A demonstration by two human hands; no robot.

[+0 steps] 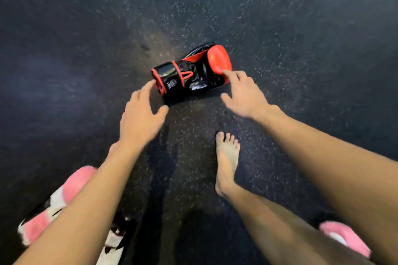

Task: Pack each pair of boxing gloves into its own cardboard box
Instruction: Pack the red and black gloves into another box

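A black and red boxing glove lies on its side on the dark speckled floor, cuff to the left, red padded end to the right. My left hand is spread open just short of the cuff, fingertips near its red trim. My right hand is open too, its index fingertip touching the red padded end. Neither hand holds anything. No cardboard box is in view.
A pink and white glove lies at the lower left under my left forearm. Another pink glove shows at the lower right edge. My bare foot stands on the floor below the black glove. Dark floor surrounds everything.
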